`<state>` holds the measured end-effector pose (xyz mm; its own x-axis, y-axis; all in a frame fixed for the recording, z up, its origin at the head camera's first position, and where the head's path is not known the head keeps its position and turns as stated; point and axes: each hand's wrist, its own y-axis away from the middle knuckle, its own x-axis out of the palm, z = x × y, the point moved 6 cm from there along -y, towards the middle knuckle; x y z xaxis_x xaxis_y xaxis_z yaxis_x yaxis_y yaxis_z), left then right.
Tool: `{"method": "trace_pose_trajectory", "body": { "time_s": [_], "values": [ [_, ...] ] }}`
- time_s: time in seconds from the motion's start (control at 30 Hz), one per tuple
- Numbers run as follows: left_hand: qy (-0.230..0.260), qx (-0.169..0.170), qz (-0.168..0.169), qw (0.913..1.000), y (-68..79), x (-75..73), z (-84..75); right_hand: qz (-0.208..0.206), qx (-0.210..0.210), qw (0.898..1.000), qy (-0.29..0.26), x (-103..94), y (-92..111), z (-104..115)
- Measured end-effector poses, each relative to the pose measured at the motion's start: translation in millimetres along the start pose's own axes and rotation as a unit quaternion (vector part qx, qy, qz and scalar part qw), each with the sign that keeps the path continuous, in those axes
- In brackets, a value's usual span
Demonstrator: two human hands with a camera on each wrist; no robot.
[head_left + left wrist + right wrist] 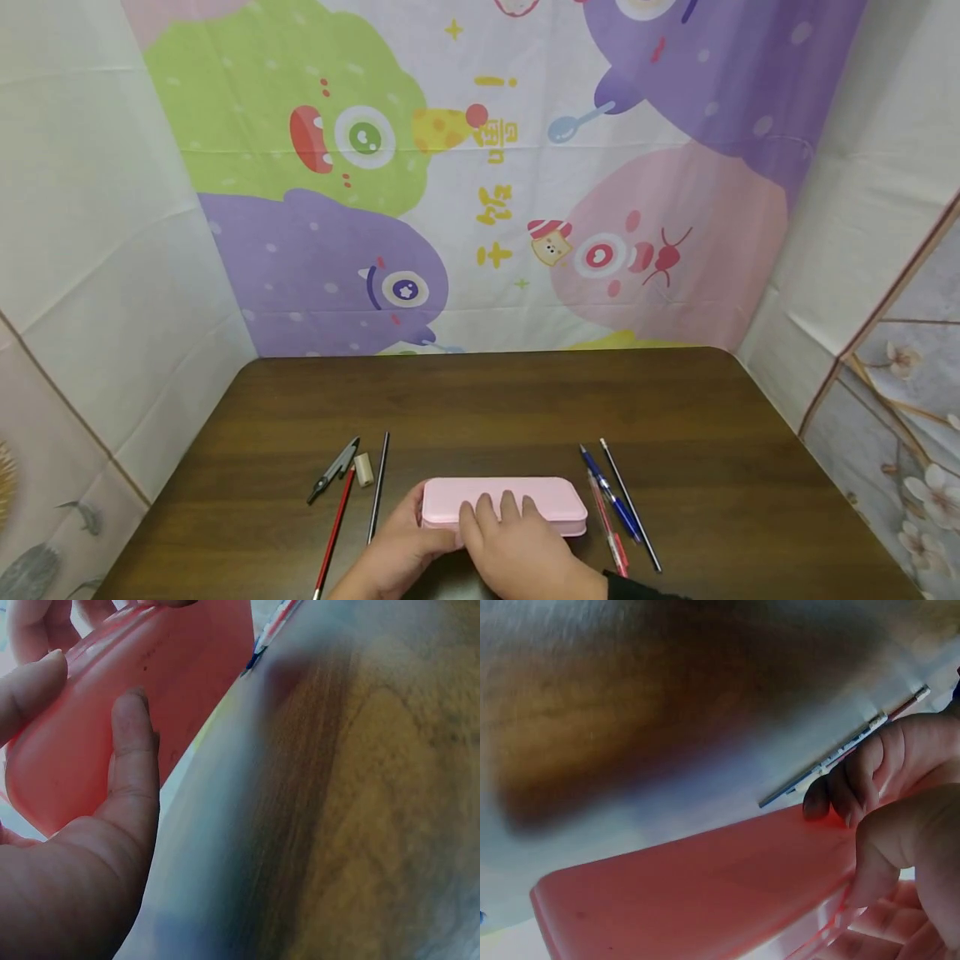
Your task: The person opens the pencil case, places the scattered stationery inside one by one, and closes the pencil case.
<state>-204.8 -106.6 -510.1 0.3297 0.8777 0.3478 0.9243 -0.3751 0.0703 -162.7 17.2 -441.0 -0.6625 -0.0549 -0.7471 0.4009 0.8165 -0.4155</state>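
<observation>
Pink pencil case (504,503) flat on dark table (675,400), near edge, centre; pens (611,500) just right. Right hand (517,546) fingers curled over lid; left hand (393,554) clasping left end, thumb along side. Likely light, rigid, smooth plastic; grip ends or long edges.

Dark wooden table (675,400), cartoon monster backdrop (480,167)

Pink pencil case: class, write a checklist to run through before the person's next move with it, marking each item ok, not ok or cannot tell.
1. Pink pencil case lies flat on the table: ok.
2. Left hand holds its left end: ok.
3. Right hand fingers rest on the lid: ok.
4. Lid shut: ok in the head view.
5. Blue pen lies clear of the case: ok.
6. Case contents: cannot tell.
</observation>
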Motion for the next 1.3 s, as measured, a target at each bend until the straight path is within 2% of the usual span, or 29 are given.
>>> {"method": "trace_pose_trajectory", "body": {
  "time_s": [0.07,0.17,0.27,0.37,0.43,0.53,0.67,0.73,0.8,0.83,0.93,1.03,1.13,1.3],
  "values": [
    [-0.005,0.001,-0.004,1.0,-0.2,-0.4,-0.4,0.022,0.008,1.0,-0.015,1.8,0.2,-1.6],
    [-0.012,0.002,-0.007,0.9999,0.6,-2.1,-1.4,0.082,0.033,0.993,-0.081,4.6,1.8,-8.7],
    [-0.011,0.001,-0.003,0.9999,1.1,-4.5,-3.2,0.108,0.099,0.974,-0.172,6.3,7.4,-24.1],
    [-0.003,0.003,0.006,1.0,1.6,-7.4,-5.8,0.084,0.184,0.947,-0.249,8.1,20.3,-44.3],
    [0.003,0.005,0.011,0.9999,2.7,-9.6,-7.5,0.057,0.233,0.925,-0.294,9.8,30.7,-57.2],
    [0.005,0.009,0.021,0.9997,4.4,-11.5,-10.1,0.042,0.295,0.886,-0.355,17.3,47.3,-71.4],
    [0.004,0.014,0.037,0.9992,7.1,-9.9,-13.1,0.059,0.363,0.821,-0.436,32.0,65.7,-78.8],
    [0.006,0.016,0.045,0.9989,8.4,-7.8,-14.6,0.064,0.388,0.793,-0.465,36.9,71.9,-79.9],
    [0.012,0.017,0.051,0.9985,9.5,-5.6,-16.1,0.054,0.404,0.771,-0.49,39.1,75.9,-81.1],
    [0.014,0.018,0.053,0.9983,10.5,-4.9,-17.0,0.047,0.409,0.763,-0.498,39.7,77.0,-81.3],
    [0.021,0.022,0.057,0.9979,12.6,-3.3,-19.3,0.024,0.415,0.752,-0.511,39.9,79.1,-81.8],
    [0.024,0.02,0.054,0.998,13.8,-3.0,-20.5,0.005,0.412,0.752,-0.514,40.4,79.9,-80.9],
    [0.019,0.019,0.052,0.9983,14.6,-3.6,-21.3,-0.016,0.4,0.76,-0.512,40.5,78.5,-79.7],
    [0.005,0.022,0.058,0.9981,16.0,-5.4,-20.8,-0.045,0.377,0.782,-0.494,37.0,74.4,-78.3]
  ]
}}
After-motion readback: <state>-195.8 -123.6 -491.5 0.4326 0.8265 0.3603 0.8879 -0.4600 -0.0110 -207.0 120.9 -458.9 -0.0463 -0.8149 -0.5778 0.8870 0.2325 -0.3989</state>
